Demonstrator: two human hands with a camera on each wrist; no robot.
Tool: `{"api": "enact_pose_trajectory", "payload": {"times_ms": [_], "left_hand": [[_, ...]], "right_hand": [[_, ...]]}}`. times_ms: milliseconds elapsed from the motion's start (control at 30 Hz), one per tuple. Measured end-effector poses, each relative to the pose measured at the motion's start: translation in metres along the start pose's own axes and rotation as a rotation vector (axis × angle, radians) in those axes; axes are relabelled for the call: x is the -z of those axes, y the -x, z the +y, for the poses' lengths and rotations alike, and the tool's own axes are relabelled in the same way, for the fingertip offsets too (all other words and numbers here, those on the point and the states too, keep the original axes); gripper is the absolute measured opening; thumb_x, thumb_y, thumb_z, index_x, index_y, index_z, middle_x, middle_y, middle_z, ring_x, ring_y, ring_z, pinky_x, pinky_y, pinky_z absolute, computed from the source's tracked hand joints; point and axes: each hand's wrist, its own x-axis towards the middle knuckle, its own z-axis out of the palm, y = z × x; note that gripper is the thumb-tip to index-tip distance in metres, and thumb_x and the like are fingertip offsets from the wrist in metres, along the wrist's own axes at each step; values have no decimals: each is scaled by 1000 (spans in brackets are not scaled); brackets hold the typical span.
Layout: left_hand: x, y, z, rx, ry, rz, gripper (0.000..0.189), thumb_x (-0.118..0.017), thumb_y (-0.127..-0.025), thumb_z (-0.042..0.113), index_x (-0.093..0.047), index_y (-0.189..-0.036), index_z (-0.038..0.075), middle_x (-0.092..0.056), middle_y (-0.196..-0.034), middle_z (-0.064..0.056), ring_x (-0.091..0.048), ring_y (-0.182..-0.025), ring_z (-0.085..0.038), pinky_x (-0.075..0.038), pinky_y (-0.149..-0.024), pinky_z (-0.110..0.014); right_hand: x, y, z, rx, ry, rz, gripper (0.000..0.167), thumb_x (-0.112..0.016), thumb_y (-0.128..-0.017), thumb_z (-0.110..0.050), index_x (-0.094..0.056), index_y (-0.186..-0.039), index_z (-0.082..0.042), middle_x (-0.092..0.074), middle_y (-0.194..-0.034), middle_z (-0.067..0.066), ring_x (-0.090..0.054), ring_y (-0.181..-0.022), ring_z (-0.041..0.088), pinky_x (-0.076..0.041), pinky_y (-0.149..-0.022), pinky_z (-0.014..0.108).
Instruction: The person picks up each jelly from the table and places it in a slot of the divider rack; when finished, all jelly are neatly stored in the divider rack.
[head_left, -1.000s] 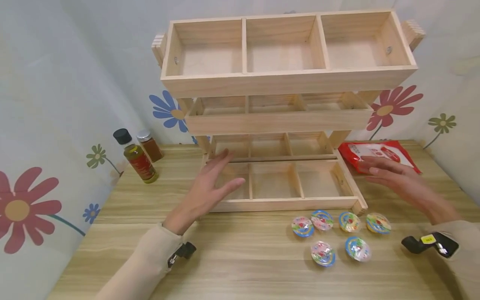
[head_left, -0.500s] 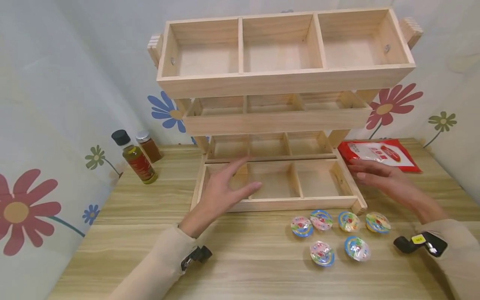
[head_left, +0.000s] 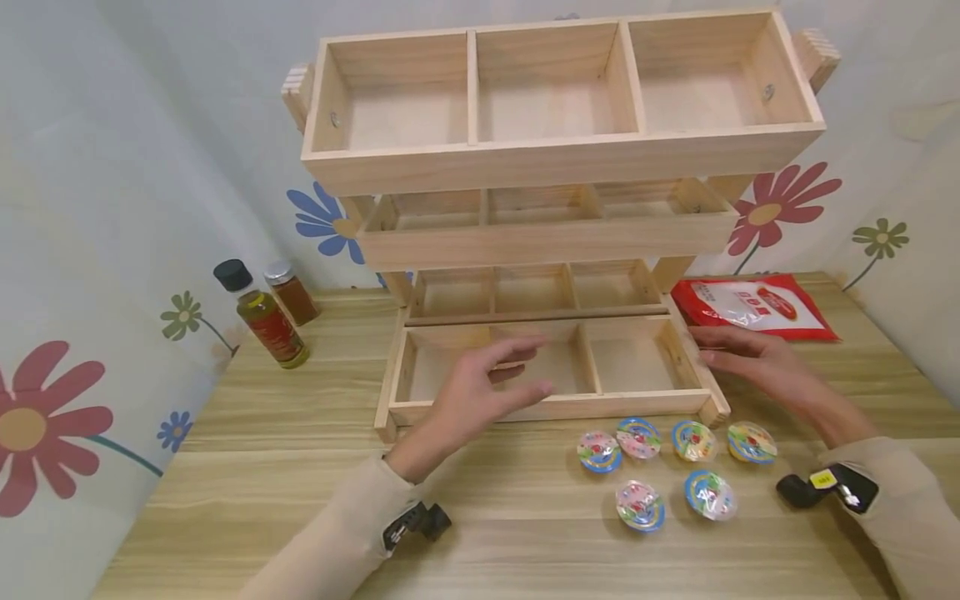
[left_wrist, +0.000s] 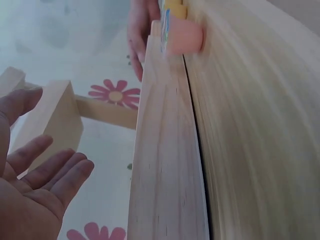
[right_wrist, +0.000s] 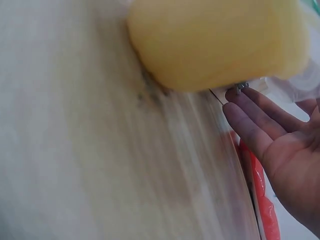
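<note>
At the wooden rack (head_left: pixel 551 243); 2 hands (head_left: pixel 476 392) apart, relaxed; red bag (head_left: pixel 757 308), its lettering unclear

In the head view, the sleeved left forearm (head_left: pixel 337 525) slants in from seven o'clock; the left grip (head_left: pixel 474 396) points toward two, fingers (left_wrist: pixel 72 182) loosely bent, thumb (left_wrist: pixel 22 104) apart. The right forearm (head_left: pixel 896 496) slants from four o'clock, right grip (head_left: pixel 772 372) pointing toward ten.

Beyond the left hand (head_left: pixel 471 398) stands a 4-tray wooden rack (head_left: pixel 558 162); nearer than the right hand (head_left: pixel 765 367) lie 6 cups (head_left: pixel 639 507), beyond it a red-and-white bag (head_left: pixel 761 310).
</note>
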Motion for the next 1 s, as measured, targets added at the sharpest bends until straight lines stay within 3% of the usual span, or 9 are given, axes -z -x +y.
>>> {"api": "enact_pose_trajectory", "payload": {"times_ms": [200,400,667,900,1000], "left_hand": [[-14,1,1,38,78,-35,45,-83,-93,9,-70,-135,1,-70,-134,-12,-65,-127,-35,-54,-103,-37],[-26,3,1,83,121,-86,35,-83,-93,8,-74,-126,1,-74,-127,-11,-68,-121,-27,-57,-100,-38],[-40,5,0,89,112,-140,34,-82,-94,8,-74,-125,-5,-72,-125,-20,-70,-115,-31,-57,-96,-31],[-47,4,-3,91,103,-174,35,-85,-92,11,-75,-123,-4,-73,-124,-19,-70,-117,-34,-57,-99,-42],[-49,4,-5,88,88,-174,34,-85,-92,10,-75,-121,-4,-73,-123,-19,-70,-116,-34,-57,-99,-41]], "right_hand": [[-3,2,-3,11,62,10,58,-68,-105,-40,-56,-154,-12,-54,-154,20,-42,-139,38,-40,-104,56],[-4,4,-2,-9,73,14,62,-67,-105,-43,-54,-156,-11,-50,-156,24,-38,-139,45,-39,-103,61],[-4,4,-3,0,64,18,62,-68,-104,-43,-55,-155,-11,-49,-156,25,-38,-139,45,-39,-102,60],[-4,6,-2,-13,65,8,64,-67,-104,-44,-53,-156,-10,-48,-157,27,-37,-139,47,-38,-102,61],[-4,6,-3,-15,52,5,64,-67,-105,-43,-52,-157,-9,-46,-158,27,-35,-139,48,-37,-103,62]]}}
